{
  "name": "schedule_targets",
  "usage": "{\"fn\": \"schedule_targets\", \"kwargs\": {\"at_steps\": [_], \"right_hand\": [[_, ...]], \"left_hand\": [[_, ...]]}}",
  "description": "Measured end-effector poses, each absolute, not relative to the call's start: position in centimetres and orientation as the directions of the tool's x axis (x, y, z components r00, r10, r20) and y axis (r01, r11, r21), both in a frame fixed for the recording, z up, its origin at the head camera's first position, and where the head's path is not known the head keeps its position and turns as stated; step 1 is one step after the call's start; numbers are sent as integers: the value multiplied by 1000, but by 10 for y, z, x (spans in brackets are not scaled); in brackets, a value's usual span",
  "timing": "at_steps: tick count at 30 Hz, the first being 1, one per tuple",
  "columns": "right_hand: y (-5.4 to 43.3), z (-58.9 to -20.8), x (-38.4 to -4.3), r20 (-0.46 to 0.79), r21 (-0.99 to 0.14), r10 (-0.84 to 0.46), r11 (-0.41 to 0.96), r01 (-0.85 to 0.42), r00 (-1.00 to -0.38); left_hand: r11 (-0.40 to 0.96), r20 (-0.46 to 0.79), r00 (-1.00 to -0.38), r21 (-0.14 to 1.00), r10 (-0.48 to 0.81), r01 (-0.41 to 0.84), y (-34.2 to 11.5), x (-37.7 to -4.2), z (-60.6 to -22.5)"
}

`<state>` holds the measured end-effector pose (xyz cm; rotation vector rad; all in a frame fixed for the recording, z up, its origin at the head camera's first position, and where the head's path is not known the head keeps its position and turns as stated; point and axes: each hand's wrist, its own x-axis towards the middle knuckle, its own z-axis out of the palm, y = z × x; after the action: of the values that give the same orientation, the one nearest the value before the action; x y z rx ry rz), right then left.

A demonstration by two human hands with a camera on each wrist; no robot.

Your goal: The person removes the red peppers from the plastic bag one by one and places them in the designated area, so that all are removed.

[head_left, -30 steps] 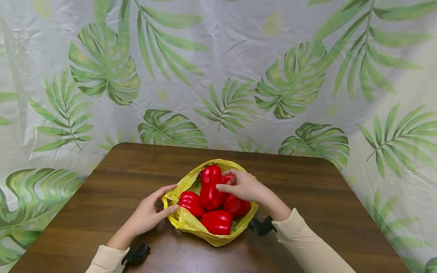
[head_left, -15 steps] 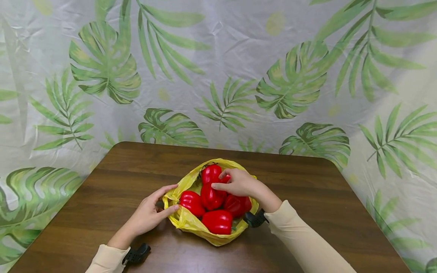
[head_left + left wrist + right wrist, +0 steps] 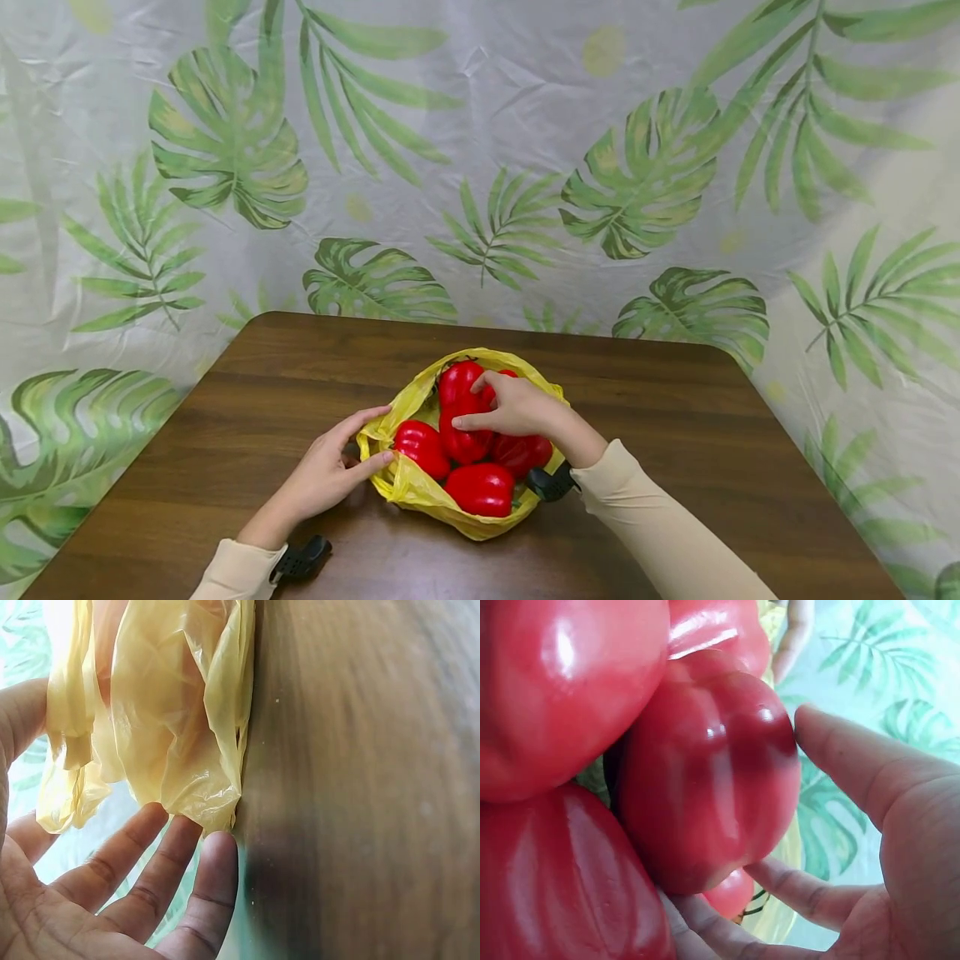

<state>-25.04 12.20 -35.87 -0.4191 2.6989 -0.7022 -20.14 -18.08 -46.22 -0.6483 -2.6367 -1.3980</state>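
Note:
A yellow plastic bag (image 3: 480,528) lies wide-mouthed on the table, holding several glossy red bell peppers. My left hand (image 3: 321,471) is at the bag's left side, its thumb at the rim; in the left wrist view its spread fingertips (image 3: 217,855) touch the crinkled plastic. Over the peppers, my right hand (image 3: 525,408) reaches in from the right. Its thumb lies over the middle bell pepper (image 3: 712,772), and the other fingers reach round that pepper's end, partly hidden behind it. Another bell pepper (image 3: 480,490) lies nearest the front rim.
The dark wooden table (image 3: 637,383) has rounded far corners. Behind it hangs a pale cloth (image 3: 510,108) printed with green leaves. Each wrist wears a black camera mount (image 3: 300,557), and the right one stands close to the bag's right rim.
My right hand has moved left and slightly forward over the middle and back peppers, which have shifted a little. The left hand has stayed at the bag's left side.

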Motion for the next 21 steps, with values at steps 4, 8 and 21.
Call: {"fn": "schedule_targets", "kwargs": {"at_steps": [4,8,21], "right_hand": [[122,-359,-250,-234,-527,-377,824,-209,-896],[123,-361,-249,-237,-543,-387,814,-209,-891],[123,-367,-247,-196,-572,-381,793,-210,-903]], "left_hand": [[498,275,-905,764,323,410,-181,-201,-462],[503,271,-907,763,322,407,-180,-200,-461],[489,268,-908,774,322,402,-180,-200,-461]]}}
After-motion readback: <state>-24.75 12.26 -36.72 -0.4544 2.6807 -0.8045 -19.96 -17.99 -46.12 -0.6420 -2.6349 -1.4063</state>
